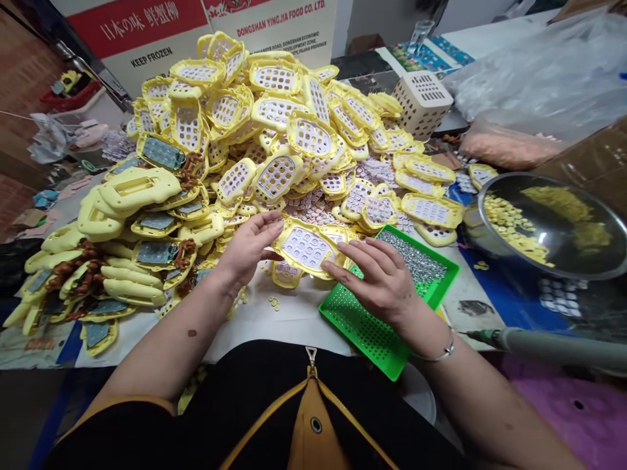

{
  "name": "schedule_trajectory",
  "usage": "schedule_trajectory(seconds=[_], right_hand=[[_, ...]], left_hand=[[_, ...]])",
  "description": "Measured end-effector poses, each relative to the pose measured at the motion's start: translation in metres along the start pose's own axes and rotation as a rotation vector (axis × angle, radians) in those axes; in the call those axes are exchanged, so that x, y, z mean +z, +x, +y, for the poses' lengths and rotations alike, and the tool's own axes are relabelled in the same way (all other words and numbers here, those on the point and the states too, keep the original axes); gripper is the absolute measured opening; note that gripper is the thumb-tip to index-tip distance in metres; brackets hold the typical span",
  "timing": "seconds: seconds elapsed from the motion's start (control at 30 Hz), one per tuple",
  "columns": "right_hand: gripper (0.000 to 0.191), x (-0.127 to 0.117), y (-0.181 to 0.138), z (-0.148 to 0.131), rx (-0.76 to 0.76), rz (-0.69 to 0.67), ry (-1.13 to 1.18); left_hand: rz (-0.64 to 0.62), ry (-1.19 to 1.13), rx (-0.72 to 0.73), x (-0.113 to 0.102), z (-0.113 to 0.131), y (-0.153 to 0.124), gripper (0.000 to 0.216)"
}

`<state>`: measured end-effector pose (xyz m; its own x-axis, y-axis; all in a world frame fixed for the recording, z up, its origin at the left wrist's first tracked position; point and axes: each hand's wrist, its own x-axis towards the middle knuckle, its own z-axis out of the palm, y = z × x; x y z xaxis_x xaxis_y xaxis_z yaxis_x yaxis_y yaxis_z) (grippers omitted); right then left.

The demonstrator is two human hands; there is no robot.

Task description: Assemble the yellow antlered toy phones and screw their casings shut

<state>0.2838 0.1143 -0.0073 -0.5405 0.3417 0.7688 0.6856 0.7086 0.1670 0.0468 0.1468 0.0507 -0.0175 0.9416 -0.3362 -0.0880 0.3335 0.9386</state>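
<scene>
Between my hands is a yellow plastic shell half (304, 248) with a white keypad of square buttons facing up. My left hand (252, 245) curls round its left end, fingers at the upper edge and thumb low. The thumb and fingers of my right hand (379, 277) are on its right end. Another yellow shell half (287, 274) lies just beneath it. Under my right hand is a green perforated tray (365, 336) holding a heap of small silver screws (416, 258).
A tall pile of yellow shell halves (277, 111) rises behind my hands. At left are stacked yellow casings (130, 202) with grey circuit parts and brown wires. A metal bowl (588, 254) of small yellow pieces and a white perforated box (424, 104) stand at right.
</scene>
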Motion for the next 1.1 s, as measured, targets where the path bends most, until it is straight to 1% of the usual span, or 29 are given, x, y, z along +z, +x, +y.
schedule_trajectory(seconds=[0.07, 0.13, 0.23, 0.3, 0.33, 0.4, 0.5, 0.57, 0.67, 0.73, 0.8, 0.83, 0.9, 0.97, 1.03, 1.1], right_hand=[[0.024, 0.0, 0.006, -0.002, -0.009, 0.001, -0.028], [0.024, 0.001, 0.012, -0.007, -0.009, 0.007, -0.055], [0.032, 0.002, 0.02, -0.015, 0.002, 0.017, -0.05], [0.041, -0.001, 0.023, -0.017, 0.043, 0.016, -0.003], [0.045, -0.004, 0.024, -0.015, 0.081, 0.017, 0.021], [0.05, -0.013, 0.022, -0.002, 0.209, 0.023, 0.015], [0.043, -0.024, 0.012, 0.037, 0.485, -0.002, -0.143], [0.041, -0.029, 0.001, 0.067, 0.664, -0.087, -0.241], [0.04, -0.032, -0.019, 0.104, 0.871, -0.366, -0.269], [0.036, -0.03, -0.032, 0.117, 0.924, -0.567, -0.234], [0.033, -0.025, -0.04, 0.123, 0.906, -0.697, -0.213], [0.031, -0.021, -0.043, 0.125, 0.89, -0.729, -0.211], [0.031, -0.011, -0.044, 0.127, 0.87, -0.752, -0.215], [0.033, -0.001, -0.042, 0.131, 0.862, -0.766, -0.222], [0.032, 0.008, -0.038, 0.136, 0.863, -0.797, -0.236], [0.03, 0.014, -0.035, 0.14, 0.868, -0.831, -0.253]], left_hand=[[-0.022, -0.022, -0.016, 0.006, 0.0, 0.0, 0.039], [-0.034, -0.055, -0.012, 0.013, 0.001, 0.001, 0.04], [-0.029, -0.102, 0.058, 0.021, 0.007, 0.003, 0.039], [-0.014, -0.086, 0.114, 0.02, 0.011, 0.006, 0.037], [-0.002, -0.054, 0.142, 0.018, 0.012, 0.007, 0.037], [-0.001, 0.059, 0.166, 0.01, 0.013, 0.01, 0.036], [-0.077, 0.31, 0.104, -0.002, 0.009, 0.018, 0.038], [-0.128, 0.523, 0.067, -0.007, 0.004, 0.026, 0.038], [-0.141, 0.861, 0.134, -0.005, -0.002, 0.039, 0.036], [-0.144, 1.083, 0.185, -0.001, -0.003, 0.046, 0.036], [-0.157, 1.309, 0.231, 0.003, -0.002, 0.046, 0.04], [-0.16, 1.418, 0.254, 0.005, -0.001, 0.044, 0.041], [-0.144, 1.602, 0.303, 0.009, 0.002, 0.037, 0.043], [-0.12, 1.716, 0.355, 0.019, 0.007, 0.031, 0.043], [-0.132, 1.746, 0.425, 0.035, 0.014, 0.029, 0.042], [-0.204, 1.718, 0.517, 0.061, 0.02, 0.035, 0.041]])
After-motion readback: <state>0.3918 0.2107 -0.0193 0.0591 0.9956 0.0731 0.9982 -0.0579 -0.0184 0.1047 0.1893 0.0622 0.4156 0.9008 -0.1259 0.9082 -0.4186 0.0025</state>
